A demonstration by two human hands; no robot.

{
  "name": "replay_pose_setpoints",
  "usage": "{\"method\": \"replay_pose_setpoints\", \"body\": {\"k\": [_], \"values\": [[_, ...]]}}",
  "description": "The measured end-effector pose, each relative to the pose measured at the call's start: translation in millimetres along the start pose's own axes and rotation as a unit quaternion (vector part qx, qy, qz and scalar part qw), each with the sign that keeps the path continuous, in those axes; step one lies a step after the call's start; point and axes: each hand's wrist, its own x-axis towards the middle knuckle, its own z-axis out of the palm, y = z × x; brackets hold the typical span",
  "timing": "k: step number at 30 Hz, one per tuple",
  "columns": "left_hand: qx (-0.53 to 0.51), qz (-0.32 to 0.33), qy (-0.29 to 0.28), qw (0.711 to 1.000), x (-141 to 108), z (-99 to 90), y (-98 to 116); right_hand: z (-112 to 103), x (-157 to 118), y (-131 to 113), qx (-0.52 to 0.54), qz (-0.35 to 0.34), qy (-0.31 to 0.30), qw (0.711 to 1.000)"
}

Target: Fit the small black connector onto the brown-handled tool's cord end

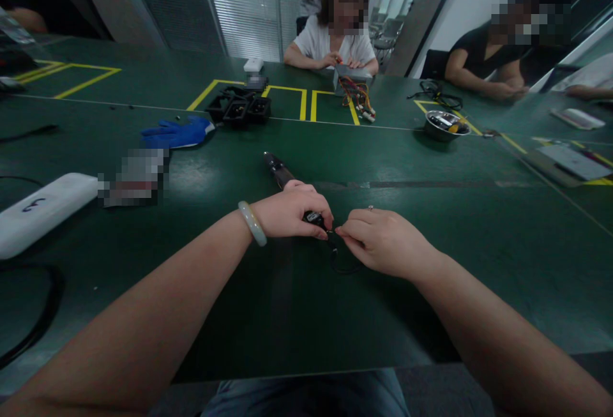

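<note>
My left hand (292, 209), with a pale bangle (252, 223) at the wrist, is wrapped round a long black device (278, 169) that I cannot name. Its narrow, shiny front end points away to the upper left. The rear end, bearing a small label, shows between thumb and fingers. Close to that end, my right hand (390, 241) is closed in a pinch, its fingertips almost touching the left ones. Whatever sits in the pinch is too small to make out. A thin black cord (343, 271) loops on the table below the fingertips.
On the green table (306, 327) lie a blue glove (177, 133), black plastic parts (239, 107), a white box (48, 212) and a metal bowl (445, 126). Across from me, a person handles a grey power supply (352, 78) with coloured wires. Another person sits at the right.
</note>
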Motion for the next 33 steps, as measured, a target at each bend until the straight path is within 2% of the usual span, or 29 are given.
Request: {"method": "replay_pose_setpoints", "body": {"k": [4,22,33], "values": [[0.003,-0.002,-0.001,1.000,1,0.5,0,2,3,-3,-0.004,0.018,0.000,1.000],[0.004,-0.002,0.005,1.000,0,0.4,0,4,4,-4,-0.013,0.015,-0.005,1.000],[0.008,-0.007,-0.004,1.000,1,1.8,-2,-5,16,-1,-0.017,-0.017,-0.029,0.999]]}}
